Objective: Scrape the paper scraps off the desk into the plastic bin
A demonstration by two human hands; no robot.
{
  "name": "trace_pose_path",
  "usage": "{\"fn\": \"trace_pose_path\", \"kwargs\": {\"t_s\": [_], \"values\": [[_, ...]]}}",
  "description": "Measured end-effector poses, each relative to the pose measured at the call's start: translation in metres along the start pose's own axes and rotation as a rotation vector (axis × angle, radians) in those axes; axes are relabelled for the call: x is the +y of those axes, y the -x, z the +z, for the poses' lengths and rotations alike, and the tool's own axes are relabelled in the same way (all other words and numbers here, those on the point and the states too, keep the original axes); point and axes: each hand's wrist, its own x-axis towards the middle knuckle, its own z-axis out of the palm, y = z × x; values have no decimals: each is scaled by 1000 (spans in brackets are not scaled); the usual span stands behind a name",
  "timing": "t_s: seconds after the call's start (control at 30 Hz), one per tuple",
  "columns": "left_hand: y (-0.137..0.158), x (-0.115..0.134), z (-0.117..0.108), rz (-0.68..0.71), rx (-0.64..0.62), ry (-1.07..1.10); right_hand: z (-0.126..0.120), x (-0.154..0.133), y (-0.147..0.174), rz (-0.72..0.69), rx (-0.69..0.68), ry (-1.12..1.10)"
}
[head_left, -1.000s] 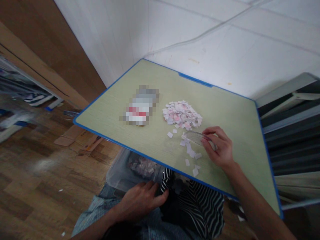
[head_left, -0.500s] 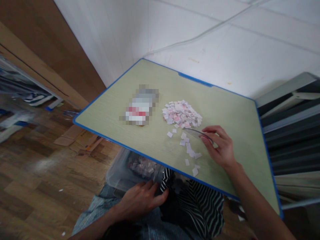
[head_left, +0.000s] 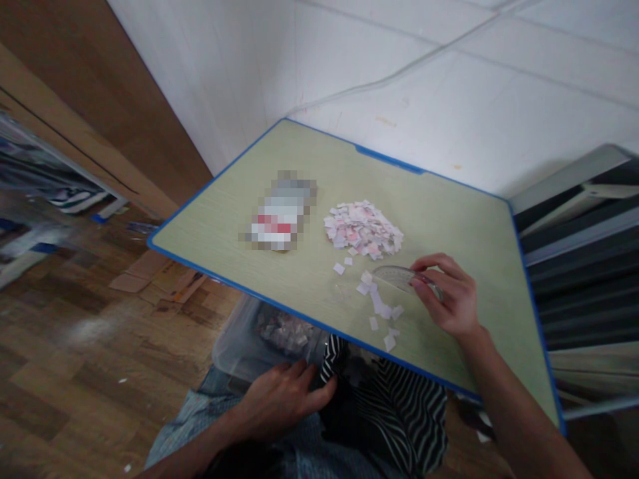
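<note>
My right hand pinches a clear half-round protractor by its right end, holding it just over the table. Below and left of the protractor lie several loose paper squares. A larger heap of small white and pinkish paper pieces sits beyond it, apart from the hand. My left hand rests below the table's front edge on my lap, thumb apart and fingers lying at the near side of a clear plastic bin. Its fingertips are partly hard to see.
The table has a pale green top with a blue rim. On its left lies a pixelated flat packet or phone-like item. Small paper pieces fill part of the bin. A striped black cloth hangs at my lap; a grey rack stands right.
My right hand has moved slightly right and toward me with the protractor, which has turned to show its face. A few loose squares shifted slightly. The left hand has stayed put.
</note>
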Motion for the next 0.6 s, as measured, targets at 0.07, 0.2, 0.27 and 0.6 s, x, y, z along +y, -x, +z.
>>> {"fn": "trace_pose_path", "kwargs": {"t_s": [0.07, 0.2, 0.27, 0.6], "values": [[0, 0, 0, 1, -5, -1, 1, -1, 0, -12, -17, -18], [0, 0, 1, -5, -1, 14, 5, -3, 0, -21, -73, -40], [0, 0, 1, -11, 5, 15, 7, -2, 1, -14, -92, -37], [1, 1, 2, -17, -5, 7, 13, 1, 2, 22, -59, 21]]}}
